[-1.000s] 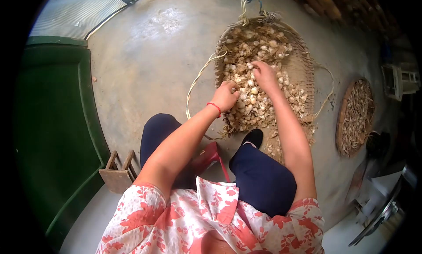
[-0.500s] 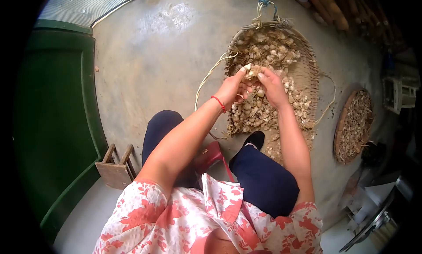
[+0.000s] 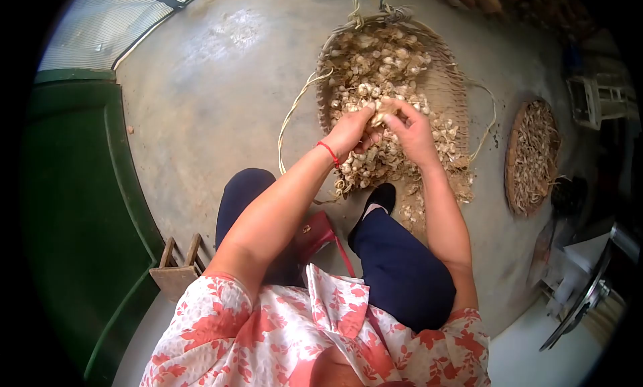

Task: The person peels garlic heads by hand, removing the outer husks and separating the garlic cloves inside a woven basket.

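A garlic bulb (image 3: 383,110) with pale papery skin is held between my two hands above a large woven basket (image 3: 445,69). My left hand (image 3: 353,129), with a red cord at the wrist, is closed on the bulb from the left. My right hand (image 3: 412,134) pinches its right side with thumb and forefinger. Many garlic bulbs (image 3: 382,62) fill the basket below and beyond my hands. Part of the held bulb is hidden by my fingers.
A round tray of dry stalks (image 3: 534,156) lies to the right. A red bag (image 3: 313,233) sits between my legs, and a small wooden stool (image 3: 175,276) stands at left by the green door (image 3: 67,206). Rope loops (image 3: 295,119) stick out from the basket.
The view has shifted, so the basket sits higher and further left in it. Both hands still hold the garlic bulb; my right fingers have changed position on it.
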A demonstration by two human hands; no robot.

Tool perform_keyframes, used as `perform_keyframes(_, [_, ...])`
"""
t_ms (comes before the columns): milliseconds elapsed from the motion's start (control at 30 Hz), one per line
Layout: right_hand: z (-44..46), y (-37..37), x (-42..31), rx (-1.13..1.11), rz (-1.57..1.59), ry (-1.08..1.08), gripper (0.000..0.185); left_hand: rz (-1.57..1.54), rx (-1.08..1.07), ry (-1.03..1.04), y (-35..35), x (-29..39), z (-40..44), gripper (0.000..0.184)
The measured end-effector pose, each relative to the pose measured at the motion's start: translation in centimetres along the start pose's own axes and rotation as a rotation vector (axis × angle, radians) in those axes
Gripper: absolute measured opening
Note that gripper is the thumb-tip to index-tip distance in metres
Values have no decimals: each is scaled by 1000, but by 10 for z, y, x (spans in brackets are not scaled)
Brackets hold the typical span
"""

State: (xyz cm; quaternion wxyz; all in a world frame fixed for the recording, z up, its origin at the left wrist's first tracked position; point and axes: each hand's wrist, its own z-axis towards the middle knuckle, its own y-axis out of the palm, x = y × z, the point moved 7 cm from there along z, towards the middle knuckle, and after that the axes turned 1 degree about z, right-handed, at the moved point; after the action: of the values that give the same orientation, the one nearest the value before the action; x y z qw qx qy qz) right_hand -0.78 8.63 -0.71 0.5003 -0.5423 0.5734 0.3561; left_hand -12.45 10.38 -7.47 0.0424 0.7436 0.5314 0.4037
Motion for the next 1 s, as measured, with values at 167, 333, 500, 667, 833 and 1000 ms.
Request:
perform_keyframes(167, [1,-10,10,31,-32,-8,24,255,-58,204,6,15,-4,48])
perform_keyframes(333, [-5,9,-3,-15,-52,-155,29,82,-233,101,19,8,-13,46])
perform_keyframes(500, [-4,7,9,52,75,-58,33,-162,-305,119,27,11,-20,39])
perform_keyframes(667, [-1,11,30,75,562,216,36,-158,-303,114,28,12,-20,23])
perform_keyframes(833, [6,-4,58,179,594,340,41,767,222,462,-14,6,-2,31])
perform_keyframes(1000, [7,-14,74,153,428,327,41,1088,447,593,-9,17,-13,41])
